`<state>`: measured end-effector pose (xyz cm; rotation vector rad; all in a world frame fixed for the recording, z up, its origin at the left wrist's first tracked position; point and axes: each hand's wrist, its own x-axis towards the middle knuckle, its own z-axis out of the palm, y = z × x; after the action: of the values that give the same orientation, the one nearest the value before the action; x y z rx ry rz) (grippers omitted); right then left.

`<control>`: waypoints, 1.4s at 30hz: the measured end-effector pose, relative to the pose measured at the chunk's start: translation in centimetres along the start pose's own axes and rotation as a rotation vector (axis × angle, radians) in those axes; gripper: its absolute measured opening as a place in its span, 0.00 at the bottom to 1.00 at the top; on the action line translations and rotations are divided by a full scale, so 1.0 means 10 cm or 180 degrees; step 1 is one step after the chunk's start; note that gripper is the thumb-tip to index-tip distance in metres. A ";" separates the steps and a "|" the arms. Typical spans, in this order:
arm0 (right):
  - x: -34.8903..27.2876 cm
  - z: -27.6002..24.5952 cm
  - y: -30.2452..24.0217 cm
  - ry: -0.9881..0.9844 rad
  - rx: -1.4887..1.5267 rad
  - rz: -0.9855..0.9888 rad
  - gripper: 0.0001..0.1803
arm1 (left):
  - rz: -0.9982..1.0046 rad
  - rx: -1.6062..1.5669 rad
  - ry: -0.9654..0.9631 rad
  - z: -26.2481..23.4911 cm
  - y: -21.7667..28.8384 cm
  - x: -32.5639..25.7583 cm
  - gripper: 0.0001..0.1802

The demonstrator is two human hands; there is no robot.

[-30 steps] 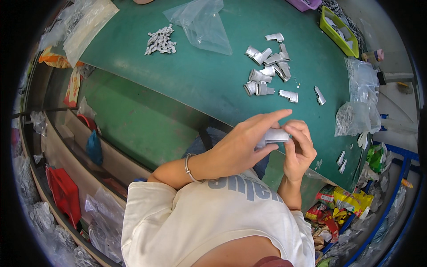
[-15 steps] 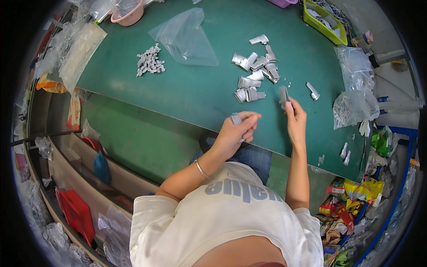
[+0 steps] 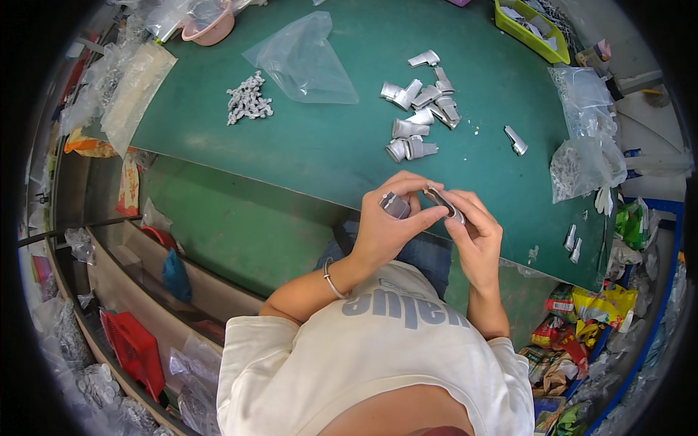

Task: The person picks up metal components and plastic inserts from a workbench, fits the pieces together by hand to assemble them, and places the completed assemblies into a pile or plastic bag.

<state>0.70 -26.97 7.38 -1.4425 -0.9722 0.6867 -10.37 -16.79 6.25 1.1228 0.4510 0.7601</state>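
Observation:
My left hand [image 3: 389,227] is closed around a grey metal casting [image 3: 395,206] tucked against its palm. With its thumb and fingertips it also touches a second metal casting [image 3: 445,204], which my right hand [image 3: 478,236] pinches between thumb and fingers. Both hands meet just over the near edge of the green table. Beyond them lies a loose pile of silvery metal castings [image 3: 409,128], each with a rounded wide end and a narrower flat arm. One single casting [image 3: 515,141] lies apart to the right of the pile.
Small grey metal pieces [image 3: 249,99] are heaped at the left, beside a clear plastic bag [image 3: 302,62]. Two small castings [image 3: 573,243] lie near the table's right corner. A yellow-green basket [image 3: 534,35] and a filled bag [image 3: 585,167] stand along the right side.
My right hand has drawn its casting in from the pile's side toward my body. The two hands, apart before, now come together on that casting.

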 end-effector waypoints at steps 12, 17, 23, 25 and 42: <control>-0.14 0.02 0.03 0.0016 0.0814 0.0472 0.14 | 0.0063 -0.0023 -0.0007 0.01 0.03 -0.05 0.08; -0.15 0.07 0.04 0.0041 0.1656 0.0863 0.19 | 0.0052 0.0025 -0.0031 0.03 0.08 -0.09 0.09; -0.12 0.08 -0.09 -0.0235 0.2265 0.1252 0.21 | 0.0013 0.0005 -0.0022 0.04 0.12 -0.10 0.08; -0.12 0.08 -0.10 -0.0310 0.2393 0.1354 0.21 | 0.0003 -0.0127 -0.0015 0.04 0.12 -0.09 0.09; -0.11 0.07 -0.12 -0.0476 0.3248 0.1790 0.20 | -0.0807 -0.0420 -0.0024 -0.01 0.17 -0.07 0.06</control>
<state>-0.64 -27.63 8.33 -0.7192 -0.1865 1.4531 -11.48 -16.88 7.75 0.9244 0.5183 0.5549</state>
